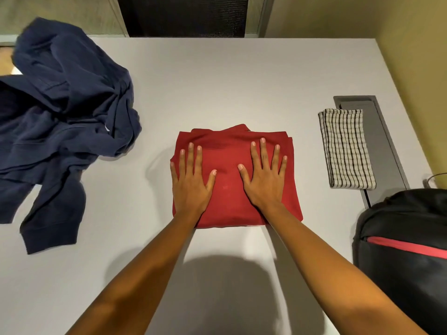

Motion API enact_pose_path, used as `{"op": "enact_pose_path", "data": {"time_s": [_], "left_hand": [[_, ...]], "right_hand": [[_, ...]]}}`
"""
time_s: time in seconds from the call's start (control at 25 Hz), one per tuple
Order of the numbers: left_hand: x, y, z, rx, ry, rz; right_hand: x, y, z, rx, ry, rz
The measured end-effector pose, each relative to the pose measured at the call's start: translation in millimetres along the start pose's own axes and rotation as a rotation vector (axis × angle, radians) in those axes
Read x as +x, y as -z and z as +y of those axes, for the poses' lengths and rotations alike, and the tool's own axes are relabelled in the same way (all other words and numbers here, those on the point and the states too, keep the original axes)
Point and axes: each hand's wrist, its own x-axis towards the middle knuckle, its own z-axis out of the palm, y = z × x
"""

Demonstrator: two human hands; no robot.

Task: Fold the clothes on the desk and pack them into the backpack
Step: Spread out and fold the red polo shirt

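Squarely under left grip [191,183] and right grip [263,181] lies the red garment [227,199]

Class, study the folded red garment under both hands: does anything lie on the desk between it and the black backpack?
Nothing visible. Bare desk separates the red garment from the backpack at the right edge; the checked cloth lies farther back, off that path. The backpack's opening is not in view.

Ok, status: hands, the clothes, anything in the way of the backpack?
Left hand, right hand flat on folded red garment. Navy hoodie unfolded, far left. Backpack near right; folded checked cloth beyond it, not in the way.
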Motion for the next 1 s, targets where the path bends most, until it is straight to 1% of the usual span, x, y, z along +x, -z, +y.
{"op": "enact_pose_path", "data": {"time_s": [0.2, 0.32, 0.36, 0.4, 0.48, 0.52, 0.64, 0.68, 0.76, 0.92, 0.96, 1.0], "left_hand": [[-26, 4, -12, -0.081, 0.079, -0.017], [-44, 5, -18, -0.067, 0.063, -0.030], [-52, 5, -19, -0.064, 0.065, -0.035], [-63, 6, -21, -0.054, 0.066, -0.035], [-85, 9, -22, -0.023, 0.078, -0.031], [-97, 10, -23, -0.011, 0.085, -0.032], [-126, 15, -29, -0.004, 0.101, -0.044], [-135, 17, -31, -0.003, 0.103, -0.046], [-152, 19, -34, 0.002, 0.115, -0.056], [-189, 38, -13, 0.017, 0.228, -0.094], [-190, 44, -8, 0.013, 0.206, -0.081], [-187, 48, -6, 0.015, 0.130, -0.046]], "right_hand": [[-19, 3, -3, 0.051, -0.263, -0.024], [-38, 6, -5, 0.070, -0.336, -0.005], [-47, 7, -7, 0.059, -0.301, 0.021], [-60, 9, -12, 0.037, -0.211, 0.039], [-90, 12, -28, 0.015, 0.025, 0.026], [-105, 12, -39, 0.038, 0.081, 0.010], [-137, 6, -56, 0.073, 0.037, -0.022], [-144, 5, -53, 0.049, 0.054, -0.032], [-152, 5, -41, -0.004, 0.155, -0.044], [-165, 16, -8, -0.127, 0.479, -0.109], [-165, 19, 0, -0.143, 0.554, -0.127], [-162, 22, 8, -0.144, 0.621, -0.141]]}}
